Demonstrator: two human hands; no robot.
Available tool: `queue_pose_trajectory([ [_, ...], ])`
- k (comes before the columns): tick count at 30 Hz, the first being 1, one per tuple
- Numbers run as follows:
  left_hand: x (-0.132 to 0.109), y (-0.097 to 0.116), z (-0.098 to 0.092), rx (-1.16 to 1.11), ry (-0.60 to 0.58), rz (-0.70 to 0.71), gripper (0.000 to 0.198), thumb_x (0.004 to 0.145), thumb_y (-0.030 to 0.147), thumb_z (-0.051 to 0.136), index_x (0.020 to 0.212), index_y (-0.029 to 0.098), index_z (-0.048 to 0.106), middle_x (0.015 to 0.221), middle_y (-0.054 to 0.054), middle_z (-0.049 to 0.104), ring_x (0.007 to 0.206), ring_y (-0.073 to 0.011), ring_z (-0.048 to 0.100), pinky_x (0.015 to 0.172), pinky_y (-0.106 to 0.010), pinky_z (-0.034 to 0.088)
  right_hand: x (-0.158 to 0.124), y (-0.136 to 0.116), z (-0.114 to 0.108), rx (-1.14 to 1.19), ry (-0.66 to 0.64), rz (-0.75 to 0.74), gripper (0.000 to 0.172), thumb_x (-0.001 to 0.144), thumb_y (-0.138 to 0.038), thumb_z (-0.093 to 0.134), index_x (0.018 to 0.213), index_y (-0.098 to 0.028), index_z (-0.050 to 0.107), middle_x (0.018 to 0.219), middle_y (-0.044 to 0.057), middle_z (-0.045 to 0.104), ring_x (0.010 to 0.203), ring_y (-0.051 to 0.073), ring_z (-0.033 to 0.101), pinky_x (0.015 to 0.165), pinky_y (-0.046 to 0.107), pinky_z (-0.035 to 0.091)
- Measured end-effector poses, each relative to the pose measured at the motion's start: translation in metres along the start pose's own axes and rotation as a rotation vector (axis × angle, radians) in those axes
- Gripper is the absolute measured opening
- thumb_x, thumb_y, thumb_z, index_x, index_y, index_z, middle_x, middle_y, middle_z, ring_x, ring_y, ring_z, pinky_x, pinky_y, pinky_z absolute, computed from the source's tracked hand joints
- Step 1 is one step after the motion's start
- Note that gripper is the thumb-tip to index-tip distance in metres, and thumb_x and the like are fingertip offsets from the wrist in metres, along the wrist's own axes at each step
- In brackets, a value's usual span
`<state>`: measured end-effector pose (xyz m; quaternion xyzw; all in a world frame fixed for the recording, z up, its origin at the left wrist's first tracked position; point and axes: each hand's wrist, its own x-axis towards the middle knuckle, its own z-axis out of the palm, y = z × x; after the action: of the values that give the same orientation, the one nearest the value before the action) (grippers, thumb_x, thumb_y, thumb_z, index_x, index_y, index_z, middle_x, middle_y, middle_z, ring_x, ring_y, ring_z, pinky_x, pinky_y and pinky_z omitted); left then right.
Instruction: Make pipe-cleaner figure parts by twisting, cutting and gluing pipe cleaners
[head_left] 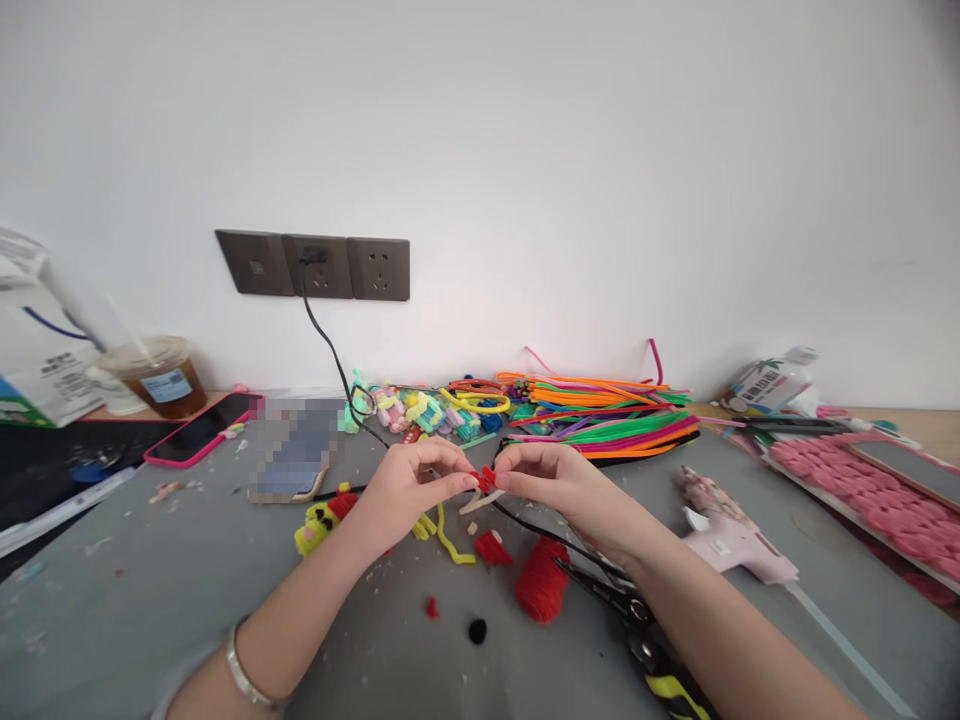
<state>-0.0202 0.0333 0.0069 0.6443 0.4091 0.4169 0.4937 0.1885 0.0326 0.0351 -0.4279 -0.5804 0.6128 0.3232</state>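
Note:
My left hand [416, 488] and my right hand [559, 492] meet over the grey mat. Both pinch a small red piece of pipe cleaner [487, 480] between thumb and fingers. A short beige strip [478, 503] shows just beneath it, and I cannot tell whether it is joined to the red piece. Below my hands lie a fuzzy red roll [541, 585], a small red scrap [492, 547], a black pom-pom [477, 630] and yellow pipe cleaner pieces [454, 548]. Partly behind my left forearm is a yellow fuzzy figure [316, 528] with red on it.
Bundled coloured pipe cleaners [607, 432] and small fuzzy figures [424, 412] lie along the wall. Black-and-yellow pliers [641, 640] sit by my right forearm, a glue gun [731, 535] beyond. Phones [206, 428] and a drink cup [161, 375] are left. A black cord [330, 345] crosses the mat.

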Motion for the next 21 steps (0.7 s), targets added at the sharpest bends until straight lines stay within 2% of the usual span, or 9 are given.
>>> queue_pose_trajectory([
  [13,-0.0008,0.0031,0.0006,0.006,-0.004,-0.066,0.021,0.075,0.037,0.073,0.077,0.017,0.074,0.084,-0.005,0.069,0.076,-0.0182,0.061,0.071,-0.028,0.047,-0.0005,-0.0008,0.0012,0.021,0.005,0.035,0.025,0.071,-0.039,0.078,0.073,-0.016,0.067,0.067,-0.002,0.064,0.064,0.012,0.055,0.064,0.025,0.041],
  [21,-0.0019,0.0072,-0.0001,0.001,-0.015,-0.126,0.021,0.075,0.037,0.073,0.079,0.016,0.073,0.086,-0.004,0.067,0.079,-0.0176,0.060,0.074,-0.028,0.046,0.0012,0.0025,0.0009,0.034,0.002,0.050,0.027,0.069,-0.041,0.079,0.073,-0.017,0.068,0.069,-0.001,0.065,0.063,0.012,0.055,0.063,0.026,0.041],
])
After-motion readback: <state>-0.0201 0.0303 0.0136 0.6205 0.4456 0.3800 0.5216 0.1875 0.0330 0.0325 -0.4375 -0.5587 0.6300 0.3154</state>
